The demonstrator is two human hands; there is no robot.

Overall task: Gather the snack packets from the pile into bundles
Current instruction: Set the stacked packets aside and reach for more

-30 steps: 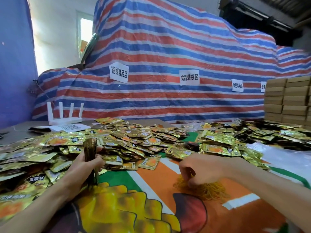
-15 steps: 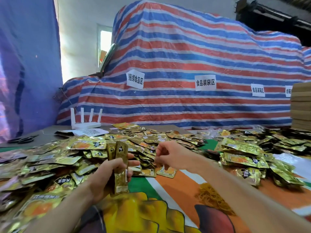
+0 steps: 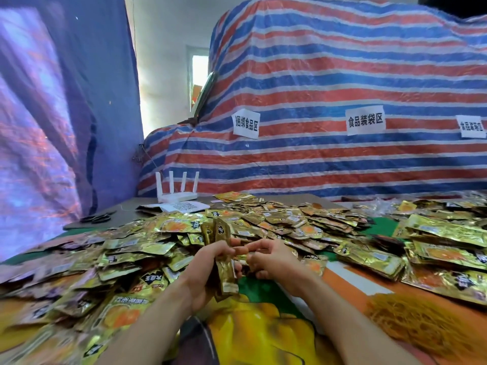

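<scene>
The left hand (image 3: 210, 262) is held just above the table, its forearm reaching in from the lower left. Its fingers are wrapped round a slim upright stack of gold foil snack packets (image 3: 226, 275). The stack's top pokes out above the knuckles and its lower end hangs below the palm. The right hand (image 3: 275, 262) sits close beside it, forearm slanting in from the lower right, fingers curled inward with the tips at the left hand's fingertips; whether they pinch anything I cannot tell. Behind and to both sides sprawls the loose pile of gold foil packets (image 3: 276, 219) over the printed orange and green tablecloth (image 3: 342, 277). A heap of thin yellow-orange rubber bands (image 3: 421, 325) lies near the right forearm
</scene>
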